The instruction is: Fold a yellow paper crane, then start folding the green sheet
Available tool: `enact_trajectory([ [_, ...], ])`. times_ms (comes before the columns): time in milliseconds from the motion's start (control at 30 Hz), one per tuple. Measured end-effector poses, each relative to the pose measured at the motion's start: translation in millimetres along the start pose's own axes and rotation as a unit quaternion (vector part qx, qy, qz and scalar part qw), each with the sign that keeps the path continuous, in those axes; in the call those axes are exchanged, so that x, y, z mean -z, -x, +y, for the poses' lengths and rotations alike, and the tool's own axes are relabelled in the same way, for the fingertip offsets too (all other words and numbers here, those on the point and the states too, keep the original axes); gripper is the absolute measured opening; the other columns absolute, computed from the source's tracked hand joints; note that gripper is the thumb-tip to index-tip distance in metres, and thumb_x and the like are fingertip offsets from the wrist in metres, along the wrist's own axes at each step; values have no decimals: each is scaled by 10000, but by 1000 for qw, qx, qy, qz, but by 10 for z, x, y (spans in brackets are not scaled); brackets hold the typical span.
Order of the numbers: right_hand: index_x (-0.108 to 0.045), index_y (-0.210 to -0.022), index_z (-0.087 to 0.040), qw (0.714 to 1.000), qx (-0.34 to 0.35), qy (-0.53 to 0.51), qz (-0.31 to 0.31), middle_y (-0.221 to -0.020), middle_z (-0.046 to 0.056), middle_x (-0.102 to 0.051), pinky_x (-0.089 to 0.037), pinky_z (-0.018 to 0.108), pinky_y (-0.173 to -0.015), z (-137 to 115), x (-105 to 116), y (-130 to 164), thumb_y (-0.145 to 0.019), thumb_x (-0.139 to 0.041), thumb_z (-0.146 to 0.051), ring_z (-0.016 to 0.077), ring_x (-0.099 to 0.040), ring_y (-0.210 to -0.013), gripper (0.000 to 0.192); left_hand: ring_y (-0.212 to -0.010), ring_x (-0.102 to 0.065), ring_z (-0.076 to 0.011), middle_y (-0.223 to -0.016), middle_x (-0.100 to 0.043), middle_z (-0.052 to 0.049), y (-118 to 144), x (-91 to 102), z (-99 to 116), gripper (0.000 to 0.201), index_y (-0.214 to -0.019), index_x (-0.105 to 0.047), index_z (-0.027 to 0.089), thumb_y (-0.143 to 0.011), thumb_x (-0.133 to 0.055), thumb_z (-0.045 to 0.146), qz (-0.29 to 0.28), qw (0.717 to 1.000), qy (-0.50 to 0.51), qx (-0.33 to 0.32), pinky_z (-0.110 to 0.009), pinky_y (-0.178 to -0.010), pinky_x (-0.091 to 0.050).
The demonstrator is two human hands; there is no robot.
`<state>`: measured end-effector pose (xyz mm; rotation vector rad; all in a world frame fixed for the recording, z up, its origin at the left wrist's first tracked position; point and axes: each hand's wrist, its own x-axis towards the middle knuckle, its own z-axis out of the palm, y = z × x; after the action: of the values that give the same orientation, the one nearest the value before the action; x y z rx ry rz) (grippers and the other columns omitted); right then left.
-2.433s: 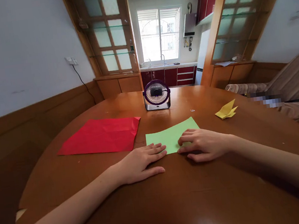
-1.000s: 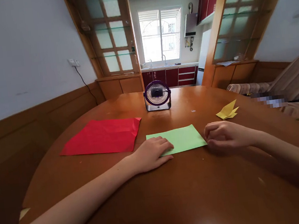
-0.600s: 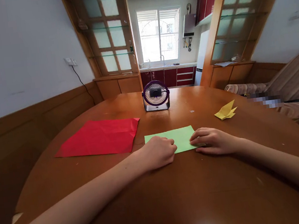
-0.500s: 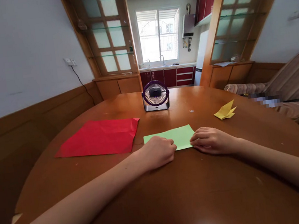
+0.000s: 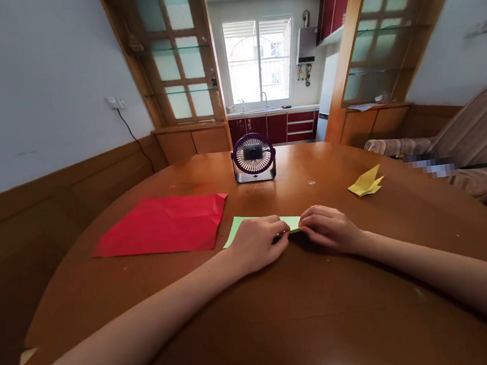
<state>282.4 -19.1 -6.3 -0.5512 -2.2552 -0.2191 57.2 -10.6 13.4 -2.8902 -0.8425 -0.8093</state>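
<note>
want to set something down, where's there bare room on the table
Widest: the near table, camera side of the left hand and right hand. Smaller: behind the red paper, left of the fan. Crowded: the middle, where both hands are on the green paper, beside the red paper.

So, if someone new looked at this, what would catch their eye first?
Probably the big red sheet, lying on the left part of the brown table. Next, the light green paper near the middle, with the left hand and right hand on it. Beyond the hands stands a purple-rimmed fan, with a folded yellow paper off to the right.
</note>
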Motion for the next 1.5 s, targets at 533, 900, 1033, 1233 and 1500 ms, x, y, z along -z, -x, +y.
enact_trajectory([
  [533, -604, -902, -198, 984, -148, -96, 35, -848, 48, -639, -477, 271, -660, -44, 129, 86, -919, -533, -187, 148, -596, -743, 74, -634, -573, -97, -725, -647, -3, -71, 217, -73, 136, -724, -685, 152, -776, -561, 172, 5, 990, 136, 27, -194, -598, -410],
  [900, -630, -769, -189, 916, -351, -150, 124, -743, 15, -583, -383, 257, -607, 24, 292, 87, -870, -604, -389, 141, -509, -688, 225, -603, -542, -101, -654, -643, -2, -161, 525, -300, 146, -689, -692, 144, -733, -584, 232, -40, 952, 267, 146, -193, -546, -388],
  [1033, -633, -718, -179, 869, -421, -203, 163, -644, -8, -518, -321, 232, -512, 69, 336, 59, -786, -664, -464, 113, -443, -583, 295, -617, -556, -105, -658, -651, -11, -186, 605, -389, 159, -685, -700, 133, -717, -612, 262, -37, 923, 332, 192, -201, -570, -417],
  [1233, -617, -728, -187, 773, -524, -291, 208, -604, -17, -552, -359, 229, -466, 57, 313, 13, -686, -740, -475, 112, -485, -512, 316, -551, -570, -91, -636, -656, -14, -184, 647, -516, 146, -693, -695, 131, -709, -617, 253, -46, 892, 376, 247, -188, -521, -438],
  [1500, -613, -747, -177, 717, -574, -370, 139, -621, 7, -610, -399, 255, -460, 141, 258, 77, -675, -764, -471, 126, -532, -487, 338, -543, -612, -113, -622, -660, -31, -136, 588, -669, 129, -675, -670, 134, -707, -613, 245, -124, 860, 392, 301, -197, -488, -458],
])
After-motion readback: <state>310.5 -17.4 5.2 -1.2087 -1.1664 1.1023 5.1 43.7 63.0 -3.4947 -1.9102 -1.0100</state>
